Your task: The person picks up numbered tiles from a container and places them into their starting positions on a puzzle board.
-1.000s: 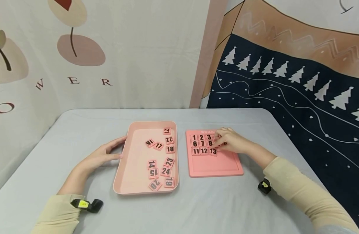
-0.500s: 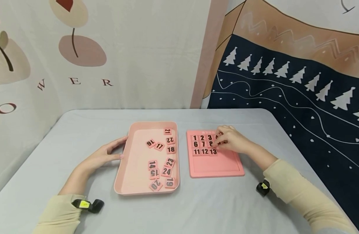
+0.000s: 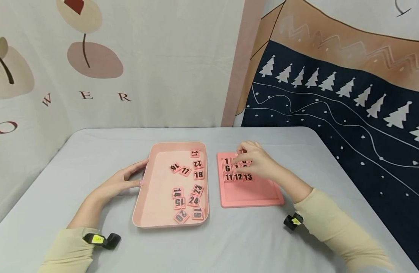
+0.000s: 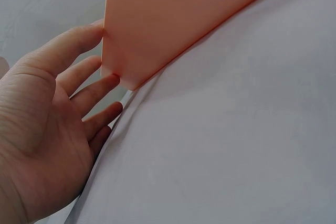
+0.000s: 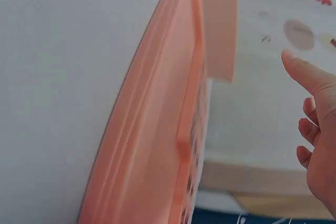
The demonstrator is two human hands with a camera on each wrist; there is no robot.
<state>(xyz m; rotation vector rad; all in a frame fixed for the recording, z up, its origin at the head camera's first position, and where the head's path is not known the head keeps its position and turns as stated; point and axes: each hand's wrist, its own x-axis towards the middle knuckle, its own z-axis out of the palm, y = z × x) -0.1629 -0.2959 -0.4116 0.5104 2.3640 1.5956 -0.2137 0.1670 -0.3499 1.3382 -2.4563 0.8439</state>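
Note:
My left hand (image 3: pixel 114 183) touches the left wall of a pink tray (image 3: pixel 156 197) with its fingertips, its fingers spread and nearly straight. In the left wrist view those fingers (image 4: pixel 94 93) meet the tray's side. Over a pink number puzzle board (image 3: pixel 247 195) hovers my right hand (image 3: pixel 258 161), holding nothing; in the right wrist view its thumb is extended and the other fingers (image 5: pixel 308 129) are loosely bent. Number tiles sit in rows at the board's upper left, ending with the 13 tile (image 3: pixel 247 177). The hand covers the upper right part of the board and some tiles.
Several loose number tiles lie in the tray, among them the 17 tile (image 3: pixel 185 171) and the 20 tile (image 3: pixel 181 216), turned various ways. A pale cloth covers the table (image 3: pixel 243 239). Printed curtains hang behind it and at the right.
The right hand has left the 13 tile, which now lies straight in its row, and has moved left and up over the board. The left hand has stayed at the tray.

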